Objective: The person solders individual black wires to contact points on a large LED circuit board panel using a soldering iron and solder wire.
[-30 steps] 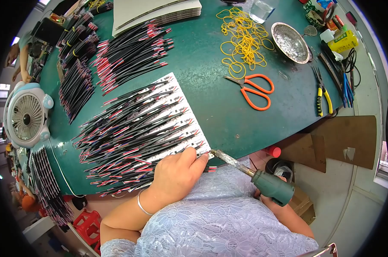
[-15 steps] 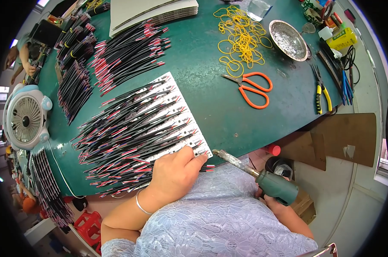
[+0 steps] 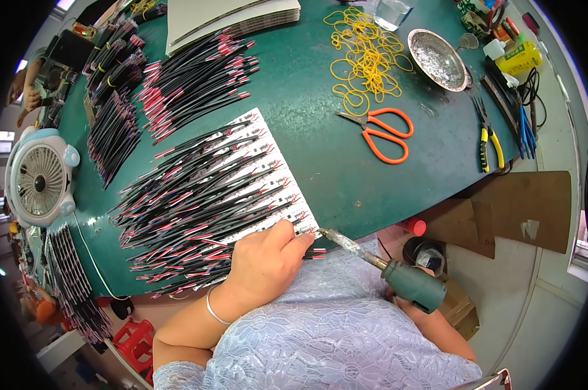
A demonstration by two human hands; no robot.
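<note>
A white circuit-board panel [image 3: 287, 171] lies on the green table, covered by rows of black cables [image 3: 196, 188] with red, white and black wire ends. My left hand [image 3: 265, 260] is closed at the panel's near right corner, thumb and index finger pinching a cable end that they mostly hide. From the right, a soldering iron [image 3: 414, 285] with a green handle points at that corner, its tip at the board edge close to my left fingertips. My right hand [image 3: 408, 309] is wrapped round the handle from below, its fingers partly hidden.
Orange-handled scissors [image 3: 388, 133], yellow rubber bands [image 3: 372, 65], a metal bowl [image 3: 437, 60] and yellow-handled pliers [image 3: 489, 140] lie to the right. Further cable bundles [image 3: 196, 84] and stacked boards [image 3: 235, 23] are behind. A fan [image 3: 39, 179] stands left, and another person's hand [image 3: 31, 99] shows far left.
The soldering iron and my right hand have shifted slightly left and up, bringing the tip onto the board's corner. My left hand has stayed in place. The other person's hand has moved.
</note>
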